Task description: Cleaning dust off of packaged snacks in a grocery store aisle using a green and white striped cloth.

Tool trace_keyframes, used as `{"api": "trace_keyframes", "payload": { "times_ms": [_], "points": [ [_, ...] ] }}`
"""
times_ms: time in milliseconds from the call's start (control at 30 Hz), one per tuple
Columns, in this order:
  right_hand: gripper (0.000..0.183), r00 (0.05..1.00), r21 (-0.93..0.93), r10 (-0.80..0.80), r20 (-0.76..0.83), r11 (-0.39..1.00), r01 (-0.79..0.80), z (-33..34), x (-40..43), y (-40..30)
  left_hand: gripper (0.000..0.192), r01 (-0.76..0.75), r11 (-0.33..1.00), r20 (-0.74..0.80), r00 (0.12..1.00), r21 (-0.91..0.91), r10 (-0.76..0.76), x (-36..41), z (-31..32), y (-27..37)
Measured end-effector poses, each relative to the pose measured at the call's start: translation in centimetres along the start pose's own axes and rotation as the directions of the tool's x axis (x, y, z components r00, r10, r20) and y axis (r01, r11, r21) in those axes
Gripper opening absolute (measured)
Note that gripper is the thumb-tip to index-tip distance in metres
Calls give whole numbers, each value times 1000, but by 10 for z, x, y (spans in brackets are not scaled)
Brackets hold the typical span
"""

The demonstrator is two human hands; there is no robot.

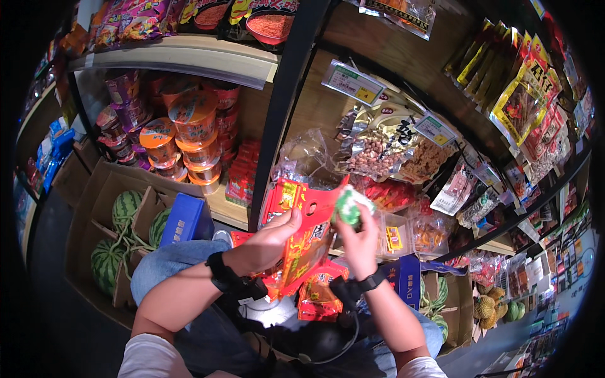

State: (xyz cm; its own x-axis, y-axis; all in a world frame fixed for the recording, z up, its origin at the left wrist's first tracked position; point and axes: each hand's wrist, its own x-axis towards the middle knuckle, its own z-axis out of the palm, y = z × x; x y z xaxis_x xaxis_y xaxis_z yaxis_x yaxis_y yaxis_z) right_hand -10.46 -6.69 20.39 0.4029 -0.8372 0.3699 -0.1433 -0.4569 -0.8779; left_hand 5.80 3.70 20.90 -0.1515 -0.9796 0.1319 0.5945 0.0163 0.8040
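My left hand point(272, 243) grips a shiny red snack packet point(309, 236) by its left side, thumb on the front. The packet is tilted and bears printed writing. In my right hand point(361, 243) is a bunched green and white cloth point(350, 208), at the packet's upper right corner. Whether it presses on the packet cannot be made out. Below my hands lies another red snack packet point(322, 295) over a white surface between my knees. More red packaging shows behind and under the held packet, partly hidden.
Watermelons point(108, 264) sit in a divided cardboard box point(78, 264) at my left. Behind it, a shelf holds stacked instant-noodle tubs point(194, 120). Snack bags point(383, 137) hang ahead, beside a black shelf post point(283, 90). Another watermelon box point(461, 307) and durians point(489, 307) are at right.
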Motion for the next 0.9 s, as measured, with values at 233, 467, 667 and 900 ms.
{"api": "trace_keyframes", "payload": {
  "times_ms": [233,467,667,900],
  "points": [
    [43,924,807,265,276,459,-372,-66,-1,9,48,114,922,4,993,-370,-121,2,1,25],
    [33,952,568,307,8,782,-257,-79,-20,7,50,159,933,-8,985,-322,-171,20,9,-26],
    [25,888,655,393,-240,740,-151,-102,-27,30,36,427,700,-253,904,572,-345,10,10,-98],
    [22,800,332,318,-509,930,-158,-154,-40,74,32,455,811,-163,890,369,-426,15,15,-148]
  ]
}}
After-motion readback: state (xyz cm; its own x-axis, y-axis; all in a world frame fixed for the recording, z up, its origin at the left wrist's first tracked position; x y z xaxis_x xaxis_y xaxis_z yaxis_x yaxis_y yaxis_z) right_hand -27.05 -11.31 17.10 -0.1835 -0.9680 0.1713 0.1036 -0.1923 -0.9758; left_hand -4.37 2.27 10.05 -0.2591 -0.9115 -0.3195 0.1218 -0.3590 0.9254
